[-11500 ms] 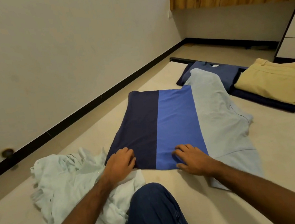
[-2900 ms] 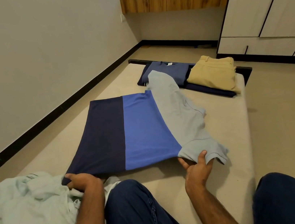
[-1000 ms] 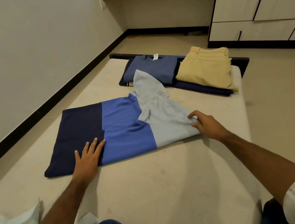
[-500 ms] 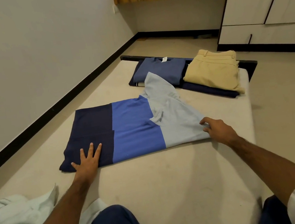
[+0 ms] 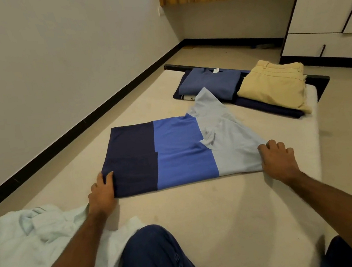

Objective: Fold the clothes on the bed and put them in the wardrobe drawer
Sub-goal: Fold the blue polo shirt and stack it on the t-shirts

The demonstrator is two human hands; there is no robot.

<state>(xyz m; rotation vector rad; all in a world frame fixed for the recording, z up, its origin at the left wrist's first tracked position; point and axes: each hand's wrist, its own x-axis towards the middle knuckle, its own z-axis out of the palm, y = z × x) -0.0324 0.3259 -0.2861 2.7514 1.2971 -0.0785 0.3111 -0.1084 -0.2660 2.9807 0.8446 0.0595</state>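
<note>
Colour-block T-shirt (image 5: 173, 154): one item, three bands (navy, mid blue, pale grey-blue), lying flat on the mattress (image 5: 215, 213) in a partly folded state. Long axis runs left to right across the person's front. Pale band ends in a loose sleeve and peak pointing away from the person, toward the far end of the mattress.

Left hand (image 5: 102, 192): at the shirt's navy end, near corner. Fingers curl over the edge and appear to pinch it, thumb on top.

Right hand (image 5: 276, 157): at the shirt's pale end, near corner. Fingers bent and pressed down on the cloth edge; whether they clamp a fold or only press cannot be told for certain, though they look closed on the fabric.

Key relation: the shirt lies between the two hands, each holding one end of the long axis, so both are equally near. Judgement: the next fold probably brings one end over the other, or carries the near edge away from the person.

Other stock, placed relative to the shirt:
- Crumpled pale shirt (image 5: 27, 240), unfolded, near left of it, beside the person's knee (image 5: 156, 260).
- Folded blue T-shirt (image 5: 211, 83), beyond it.
- Folded beige trousers (image 5: 274, 85), beyond it and right.
- Wardrobe drawer (image 5: 325, 46), well beyond, closed.

Progress, judged: roughly half done.
</note>
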